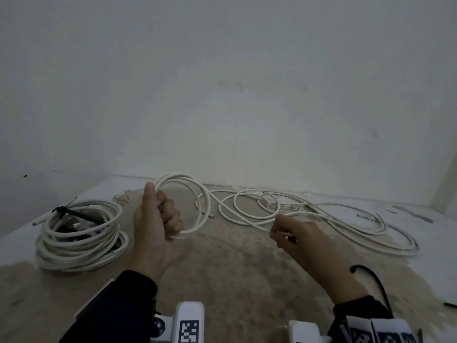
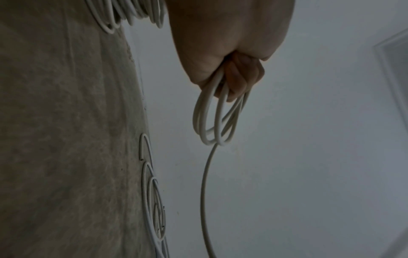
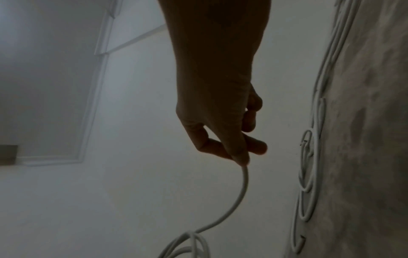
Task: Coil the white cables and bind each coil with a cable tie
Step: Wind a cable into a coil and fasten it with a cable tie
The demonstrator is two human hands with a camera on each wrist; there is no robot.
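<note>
Left hand [image 1: 155, 219] fist gripping small cable coil [image 1: 188, 204] (several loops), right hand [image 1: 296, 233] pinching trailing cable [image 1: 249, 224].

The white cable [image 1: 249, 220] has a smooth, slightly glossy plastic sheath; the floor [image 1: 235, 268] at lower centre looks rough, mottled and matt, like bare concrete.
</note>
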